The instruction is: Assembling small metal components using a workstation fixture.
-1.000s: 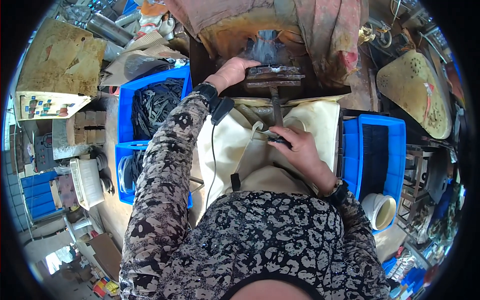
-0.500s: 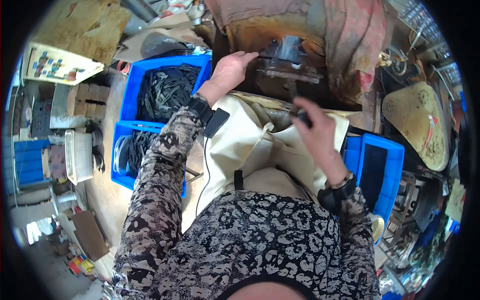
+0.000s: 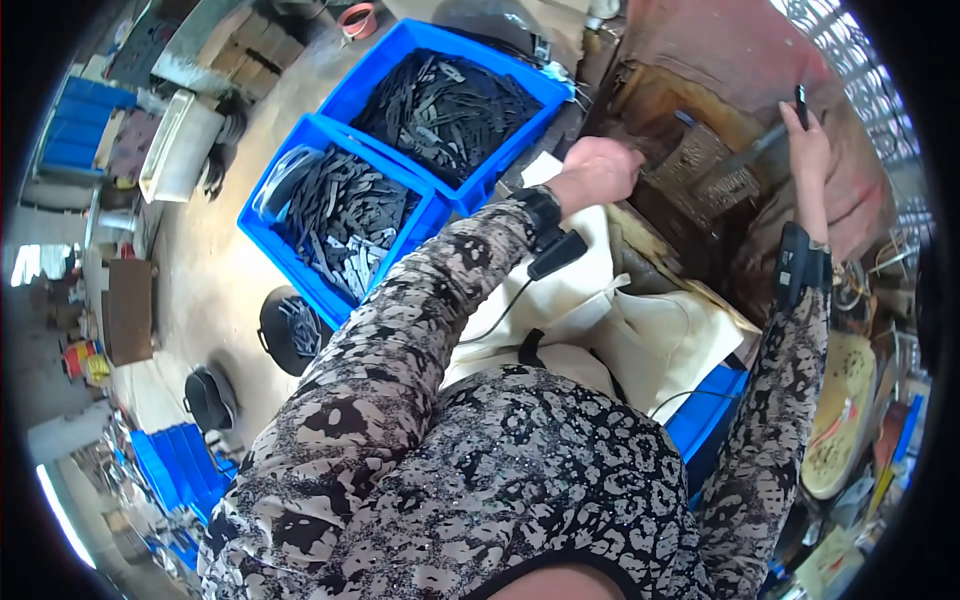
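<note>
My left hand [image 3: 603, 168] is closed at the near left edge of a dark, greasy metal fixture [image 3: 700, 170], beside the upper blue crate. What its fingers hold, if anything, is hidden. At the far right, my right hand [image 3: 808, 150] grips a black-handled tool [image 3: 800, 105], the black end sticking up past the fingers. From that hand a grey bar-like part [image 3: 752, 152] slants down toward the fixture; whether it belongs to the tool I cannot tell. Cream cloth [image 3: 680, 340] covers my lap below the fixture.
To the left, two blue crates [image 3: 462, 190] hold many dark flat strips, some paler in the nearer one. A black bucket [image 3: 285, 335] with strips stands on the floor. Reddish cloth [image 3: 730, 50] drapes behind the fixture. A yellowish stool seat [image 3: 840, 420] is at right.
The view has turned, shifting the crates and fixture. My right hand, with the tool, has gone from near my lap to beyond the fixture's right side. My left hand has curled its fingers.
</note>
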A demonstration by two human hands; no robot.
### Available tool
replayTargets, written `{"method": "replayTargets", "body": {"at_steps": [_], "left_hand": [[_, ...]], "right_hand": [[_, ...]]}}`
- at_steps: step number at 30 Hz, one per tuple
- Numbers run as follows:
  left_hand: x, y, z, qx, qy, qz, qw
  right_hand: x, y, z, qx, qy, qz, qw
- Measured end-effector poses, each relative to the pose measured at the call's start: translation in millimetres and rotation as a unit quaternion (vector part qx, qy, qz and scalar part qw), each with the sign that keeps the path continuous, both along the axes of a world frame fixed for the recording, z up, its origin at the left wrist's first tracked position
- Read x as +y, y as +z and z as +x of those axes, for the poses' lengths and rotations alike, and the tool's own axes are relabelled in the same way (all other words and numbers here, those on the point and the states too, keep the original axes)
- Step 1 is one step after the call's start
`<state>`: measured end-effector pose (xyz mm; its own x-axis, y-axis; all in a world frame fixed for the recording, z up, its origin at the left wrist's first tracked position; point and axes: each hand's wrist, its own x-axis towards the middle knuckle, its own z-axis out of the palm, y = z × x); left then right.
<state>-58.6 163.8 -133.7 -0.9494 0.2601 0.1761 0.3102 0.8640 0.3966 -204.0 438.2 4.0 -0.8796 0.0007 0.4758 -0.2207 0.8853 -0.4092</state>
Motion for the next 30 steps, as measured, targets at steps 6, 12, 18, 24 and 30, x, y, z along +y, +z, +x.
{"method": "replayTargets", "body": {"at_steps": [6, 12, 18, 24, 30], "left_hand": [[1, 6, 2, -0.038, 0.008, -0.02, 0.999], [6, 0, 2, -0.032, -0.013, -0.005, 0.999], [6, 1, 0, -0.042, -0.007, 0.018, 0.999], [0, 5, 4, -0.046, -0.009, 0.028, 0.998], [-16, -14, -15, 0.207, -0.048, 0.316, 0.925]], "right_hand": [[25, -11, -56, -0.034, 0.024, -0.005, 0.999], [29, -5, -48, -0.049, 0.032, -0.051, 0.997], [39, -41, 27, 0.011, 0.009, 0.02, 1.0], [64, -131, 133, -0.154, 0.009, 0.044, 0.987], [64, -156, 177, -0.142, -0.046, 0.135, 0.98]]}}
